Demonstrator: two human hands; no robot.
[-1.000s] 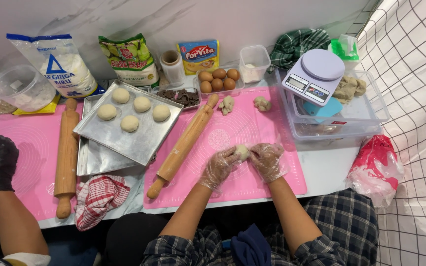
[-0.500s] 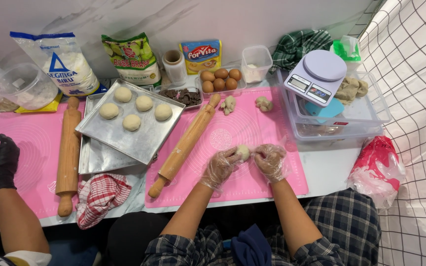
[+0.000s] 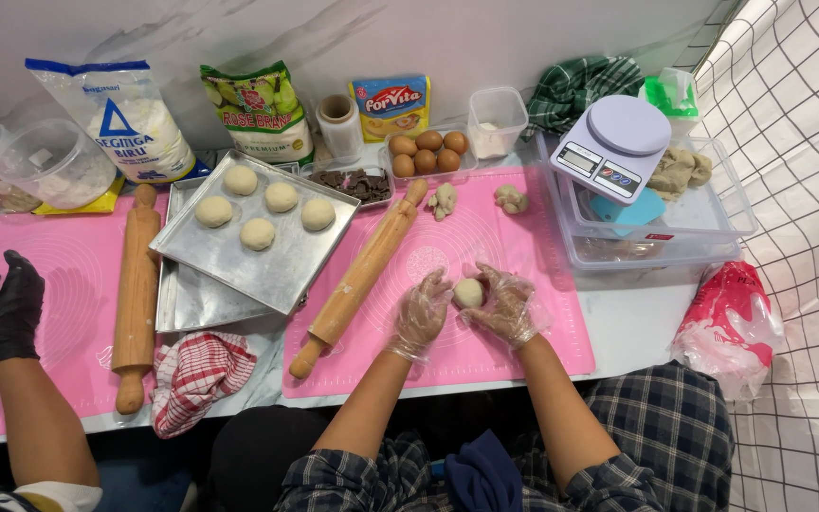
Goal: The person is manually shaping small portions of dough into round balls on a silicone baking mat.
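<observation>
Both of my hands wear clear plastic gloves and cup a small pale dough ball (image 3: pixel 468 292) between them, just above a pink silicone mat (image 3: pixel 533 256). My left hand (image 3: pixel 421 315) presses it from the left, my right hand (image 3: pixel 501 305) from the right. A wooden rolling pin (image 3: pixel 360 276) lies diagonally on the mat to the left of my hands. Two dough scraps (image 3: pixel 443 200) rest further back on the mat. A metal tray (image 3: pixel 239 265) to the left holds several shaped dough balls (image 3: pixel 258 233).
Another person's black-gloved hand (image 3: pixel 2 308) rests on a second pink mat beside another rolling pin (image 3: pixel 135 296). A red checked cloth (image 3: pixel 196 374), eggs (image 3: pixel 426 152), chocolate pieces (image 3: pixel 355 183), flour bags, a digital scale (image 3: pixel 613 144) on a clear tub and a red bag (image 3: pixel 727 322) surround the mat.
My hands have kept turning the dough ball in about the same spot. The black-gloved hand at the left has stayed put.
</observation>
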